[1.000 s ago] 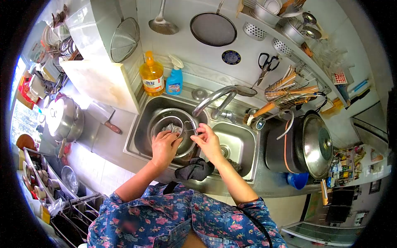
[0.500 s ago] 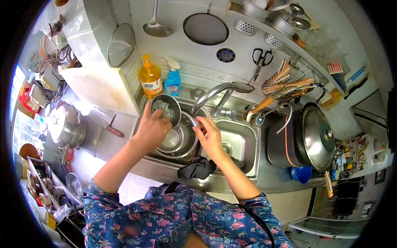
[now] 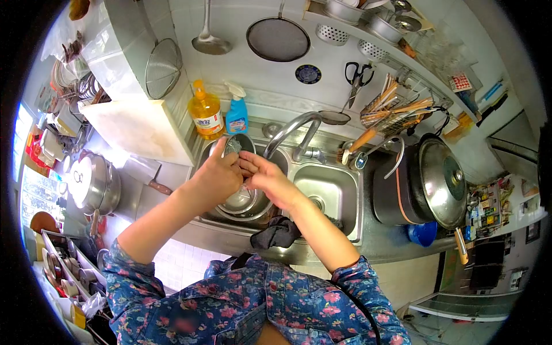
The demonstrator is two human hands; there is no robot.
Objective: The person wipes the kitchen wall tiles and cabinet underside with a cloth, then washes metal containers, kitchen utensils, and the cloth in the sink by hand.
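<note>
Over the left sink basin, my left hand [image 3: 217,173] is closed on the rim of a small metal bowl [image 3: 246,141], which is tilted, with something pale and wet in it. My right hand [image 3: 265,177] has come up against the left one, its fingers bent at the bowl's near side; what they touch is hidden. Below both hands, a larger metal bowl [image 3: 260,208] sits in the basin with another metal piece inside. The curved faucet [image 3: 287,127] rises just beyond my right hand.
A dark cloth [image 3: 276,232] lies on the sink's front edge. Yellow [image 3: 205,110] and blue [image 3: 236,114] bottles stand behind the basin. At left are a cleaver [image 3: 150,178] and a steel pot [image 3: 95,181]; a large lidded pot [image 3: 440,178] is at right.
The small bowl was lifted out of the larger one, up and left, by my left hand. My right hand has left the faucet tip and moved left to meet it.
</note>
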